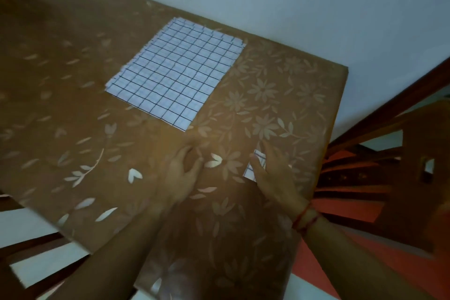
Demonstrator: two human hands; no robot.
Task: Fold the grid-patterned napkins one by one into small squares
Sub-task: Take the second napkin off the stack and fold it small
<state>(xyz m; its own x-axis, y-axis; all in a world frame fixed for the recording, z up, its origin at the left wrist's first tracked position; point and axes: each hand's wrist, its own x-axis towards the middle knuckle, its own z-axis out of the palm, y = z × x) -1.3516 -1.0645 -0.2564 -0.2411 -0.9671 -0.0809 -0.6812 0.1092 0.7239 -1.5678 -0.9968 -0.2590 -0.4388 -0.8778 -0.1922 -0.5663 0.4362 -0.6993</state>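
Two hands low on the brown tablecloth (97, 129): left hand (183, 168) loosely curled, empty; right hand (272, 173) flat, fingers straight, pressing the folded napkin (248, 173). Farther back, unfolded napkins (175, 73) lie flat; likely thin, limp, light, so pinch a near corner.

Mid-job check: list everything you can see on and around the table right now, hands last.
Brown flower-printed tablecloth: one, brown, covers the table.
Flat white napkins with dark grid lines: one pile, number unclear, white, unfolded at the cloth's centre.
Small folded grid-patterned napkin: one, white, near the cloth's right edge, mostly covered.
Dark wooden chair: one, brown, right of the table.
Red floor: red, under the chair.
White wall: white, behind the table.
Red thread bracelet: one, red, right wrist.
Left hand: one, over the cloth, fingers loosely curled, holding nothing.
Right hand: one, straight fingers pressing the folded napkin.
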